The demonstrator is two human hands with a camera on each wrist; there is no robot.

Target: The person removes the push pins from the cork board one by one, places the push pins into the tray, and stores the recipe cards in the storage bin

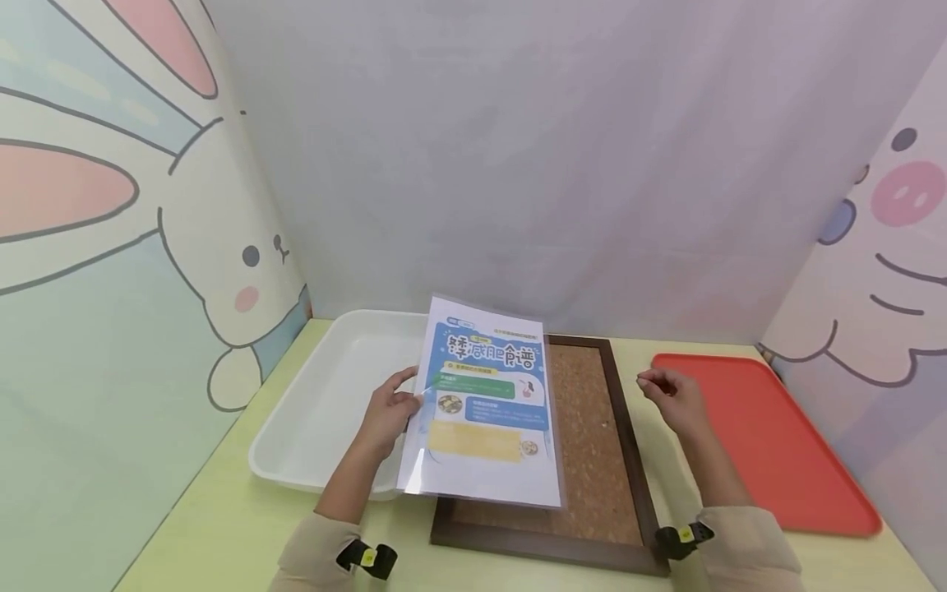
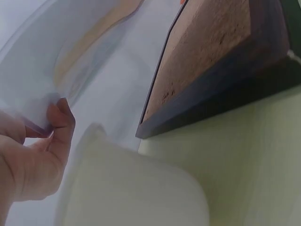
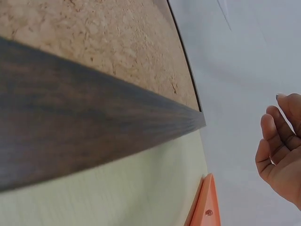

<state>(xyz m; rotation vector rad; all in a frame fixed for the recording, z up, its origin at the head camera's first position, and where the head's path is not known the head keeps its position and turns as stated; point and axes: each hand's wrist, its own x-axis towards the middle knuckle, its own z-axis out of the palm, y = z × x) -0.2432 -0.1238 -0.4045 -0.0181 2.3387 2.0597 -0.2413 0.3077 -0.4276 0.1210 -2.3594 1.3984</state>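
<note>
My left hand [image 1: 394,411] pinches the left edge of a printed, laminated sheet [image 1: 488,415] between thumb and fingers. The sheet is held up at a tilt, its blue, green and yellow print facing me. Beneath it lies a cork board [image 1: 592,436] with a dark brown wooden frame [image 1: 543,549]; the sheet hides much of its left half. In the left wrist view, the thumb and fingers of that hand [image 2: 40,160] grip the clear sheet [image 2: 30,89] at its edge. To the right of the board, my right hand [image 1: 676,403] hovers with loosely curled fingers, holding nothing.
On the left stands a white plastic tub [image 1: 336,386], partly behind the left hand and sheet. A red tray [image 1: 777,444] lies on the right of the pale yellow table [image 1: 200,526]. A grey curtain [image 1: 518,164] hangs behind, with cartoon-printed panels at both sides.
</note>
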